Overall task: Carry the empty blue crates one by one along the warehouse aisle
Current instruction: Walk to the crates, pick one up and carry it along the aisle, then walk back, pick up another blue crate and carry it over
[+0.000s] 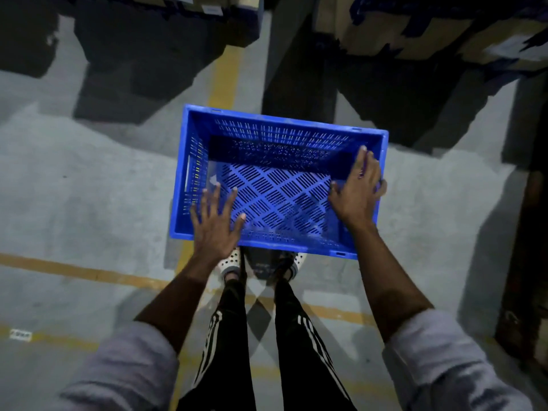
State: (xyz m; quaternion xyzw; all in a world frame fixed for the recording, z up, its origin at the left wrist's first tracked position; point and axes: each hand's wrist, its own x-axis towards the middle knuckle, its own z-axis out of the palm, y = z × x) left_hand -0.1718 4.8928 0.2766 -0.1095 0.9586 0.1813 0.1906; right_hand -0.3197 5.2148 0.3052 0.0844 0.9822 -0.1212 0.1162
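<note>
Two hands at my blue crate (267, 118): left hand (215, 226) splayed, empty; right hand (357, 191) over its right rim, grip unclear.

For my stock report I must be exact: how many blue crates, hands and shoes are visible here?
Blue crate: 1
Hands: 2 (left hand, right hand)
Shoes: 2 (left shoe, right shoe)
Total: 5

Both bare forearms reach forward and down; left hand (215, 225) splayed, palm down; right hand (357, 192) flat, fingers straight.
</note>
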